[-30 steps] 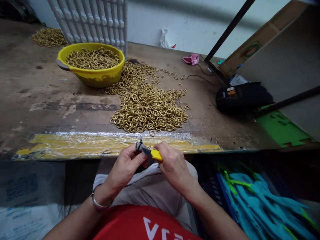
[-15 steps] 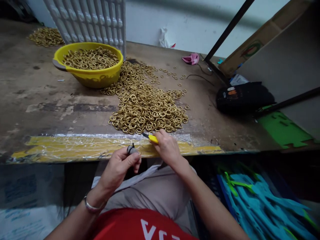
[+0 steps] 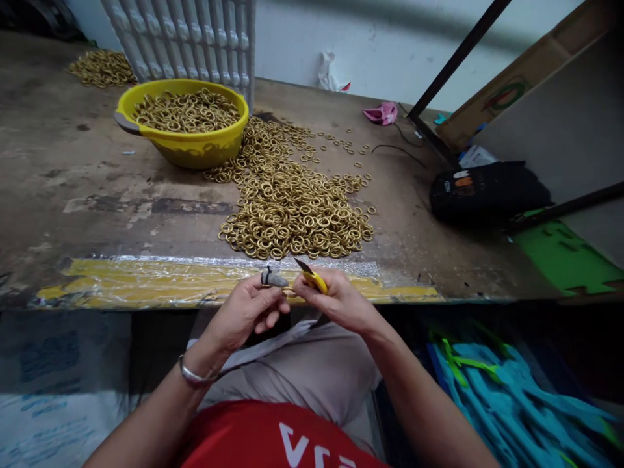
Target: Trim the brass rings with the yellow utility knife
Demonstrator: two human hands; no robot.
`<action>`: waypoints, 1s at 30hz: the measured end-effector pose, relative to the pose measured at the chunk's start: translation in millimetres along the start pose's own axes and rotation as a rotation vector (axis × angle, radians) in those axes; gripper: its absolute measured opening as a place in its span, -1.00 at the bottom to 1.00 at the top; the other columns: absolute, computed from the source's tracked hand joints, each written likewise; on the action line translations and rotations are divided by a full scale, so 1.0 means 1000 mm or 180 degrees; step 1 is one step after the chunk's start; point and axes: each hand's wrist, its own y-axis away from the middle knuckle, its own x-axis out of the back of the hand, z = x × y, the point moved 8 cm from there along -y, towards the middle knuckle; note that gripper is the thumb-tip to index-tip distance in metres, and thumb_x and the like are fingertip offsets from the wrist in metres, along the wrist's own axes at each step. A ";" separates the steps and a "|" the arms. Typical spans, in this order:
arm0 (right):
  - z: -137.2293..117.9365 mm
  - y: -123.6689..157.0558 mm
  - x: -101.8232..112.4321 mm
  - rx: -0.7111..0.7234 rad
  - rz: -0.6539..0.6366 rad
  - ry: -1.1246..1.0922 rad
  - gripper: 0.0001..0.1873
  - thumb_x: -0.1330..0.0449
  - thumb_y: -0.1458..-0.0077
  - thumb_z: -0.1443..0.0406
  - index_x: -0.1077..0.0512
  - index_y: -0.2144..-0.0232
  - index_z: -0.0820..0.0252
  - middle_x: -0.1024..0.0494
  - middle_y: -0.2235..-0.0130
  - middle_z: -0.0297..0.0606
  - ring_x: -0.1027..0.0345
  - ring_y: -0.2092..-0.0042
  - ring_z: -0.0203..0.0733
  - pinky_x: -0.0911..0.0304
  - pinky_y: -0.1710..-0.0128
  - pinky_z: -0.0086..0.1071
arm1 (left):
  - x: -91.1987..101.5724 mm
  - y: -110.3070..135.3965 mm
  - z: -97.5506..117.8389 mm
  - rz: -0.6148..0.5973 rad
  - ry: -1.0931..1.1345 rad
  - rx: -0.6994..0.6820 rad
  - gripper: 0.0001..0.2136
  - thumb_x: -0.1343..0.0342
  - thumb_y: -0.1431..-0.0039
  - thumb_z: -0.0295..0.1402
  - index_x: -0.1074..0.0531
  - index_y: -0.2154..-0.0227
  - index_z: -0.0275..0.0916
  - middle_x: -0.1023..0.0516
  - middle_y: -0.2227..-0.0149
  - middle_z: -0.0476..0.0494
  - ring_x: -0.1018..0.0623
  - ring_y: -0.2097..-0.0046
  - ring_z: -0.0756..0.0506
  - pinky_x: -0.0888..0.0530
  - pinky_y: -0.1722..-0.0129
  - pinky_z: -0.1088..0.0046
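My right hand (image 3: 338,299) is closed around a yellow utility knife (image 3: 316,281), its dark blade pointing up and left toward the pile. My left hand (image 3: 248,311) is pinched just left of it, with a grey finger cover (image 3: 273,279) held by a black band on the index finger. The fingertips of both hands almost meet over the table's front edge. A small gold-coloured bit shows between them, perhaps part of a ring; the fingers hide most of it. Just beyond the hands lies a heap of gold-coloured rings (image 3: 297,218).
A yellow basin (image 3: 195,146) full of rings stands at the back left, before a ribbed grey panel (image 3: 195,42). Another ring pile (image 3: 101,68) lies farther left. Yellow tape (image 3: 146,283) covers the front edge. A black pouch (image 3: 487,192) sits right; turquoise pieces (image 3: 517,377) lie below.
My right hand has drawn back from the pile's front edge toward me, and the knife blade has tilted upward. My left hand has moved right and slightly up to meet it.
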 end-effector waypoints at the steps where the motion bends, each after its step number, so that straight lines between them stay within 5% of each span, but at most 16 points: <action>1: -0.003 0.001 -0.001 -0.0002 -0.0024 -0.0078 -0.71 -0.08 -0.26 0.18 -0.34 0.46 0.19 -0.27 0.46 -0.41 -0.14 0.40 -0.34 -0.07 0.35 -0.44 | -0.005 0.000 -0.001 -0.0124 0.0028 0.0064 -0.68 -0.29 -0.07 -0.16 -0.41 0.31 -0.32 -0.55 0.48 -0.08 -0.32 0.67 0.13 -0.14 0.76 0.70; 5: -0.010 0.007 0.000 0.0084 0.0139 0.0012 -0.70 -0.06 -0.28 0.20 -0.31 0.48 0.19 -0.27 0.48 -0.41 -0.15 0.41 -0.33 -0.08 0.35 -0.43 | -0.017 0.005 -0.001 -0.0430 0.0238 0.0202 -0.69 -0.33 -0.03 -0.20 -0.46 0.31 -0.35 -0.58 0.39 -0.16 -0.35 0.62 0.13 -0.20 0.69 0.67; 11: -0.016 0.033 0.001 0.0142 0.0677 0.1289 -0.87 -0.05 -0.21 0.42 -0.39 0.31 0.20 -0.40 0.33 -0.28 -0.27 0.30 -0.24 -0.15 0.28 -0.39 | -0.019 0.013 0.007 -0.0113 0.0245 -0.0033 -0.72 -0.36 0.00 -0.23 -0.46 0.40 -0.33 -0.48 0.48 -0.05 -0.36 0.56 0.10 -0.29 0.57 0.60; 16: -0.015 0.048 -0.009 -0.0060 0.0708 0.2124 -0.73 -0.02 -0.07 0.53 -0.41 0.23 0.21 -0.44 0.26 -0.21 -0.34 0.26 -0.16 -0.22 0.26 -0.34 | -0.025 0.017 0.014 -0.0121 -0.0103 -0.0451 -0.76 -0.27 -0.12 -0.21 -0.43 0.43 -0.29 -0.37 0.55 0.02 -0.32 0.53 0.05 -0.27 0.52 0.54; 30: -0.012 0.047 -0.008 -0.0071 0.0699 0.2605 -0.75 0.00 -0.12 0.54 -0.40 0.27 0.20 -0.48 0.28 -0.20 -0.35 0.30 -0.18 -0.17 0.31 -0.38 | -0.029 0.021 0.025 0.0048 -0.1145 -0.0787 -0.85 -0.21 -0.15 -0.29 -0.49 0.39 -0.28 -0.35 0.53 0.01 -0.28 0.47 0.03 -0.26 0.47 0.52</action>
